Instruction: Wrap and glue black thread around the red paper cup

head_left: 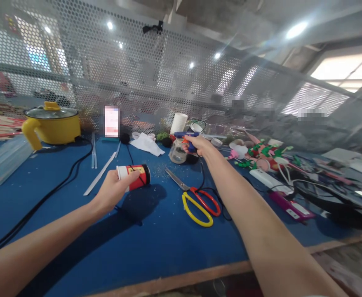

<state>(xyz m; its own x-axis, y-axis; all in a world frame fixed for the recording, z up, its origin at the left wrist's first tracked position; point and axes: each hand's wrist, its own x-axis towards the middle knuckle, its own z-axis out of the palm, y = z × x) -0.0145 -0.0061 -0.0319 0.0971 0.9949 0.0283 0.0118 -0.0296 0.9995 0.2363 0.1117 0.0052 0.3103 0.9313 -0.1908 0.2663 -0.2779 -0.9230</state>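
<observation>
My left hand (114, 187) is wrapped round a red and white paper cup (134, 176) with a black end, tilted on its side above the blue table. A dark cord runs over the cup. Farther off, my right hand (198, 145) grips a blue glue gun (187, 134), its cord hanging down from it. The gun's front end is over a clear glass jar (177, 153). Between my arms lies a pair of scissors (196, 202) with one yellow and one red handle, blades slightly apart.
On the left stand a yellow electric pot (55, 128) and a bundle of clear sticks (6, 161). A phone (111, 121) leans at the back near white paper (146, 144). Artificial flowers (258, 154), a power strip (270, 181) and a purple box (292, 206) lie right.
</observation>
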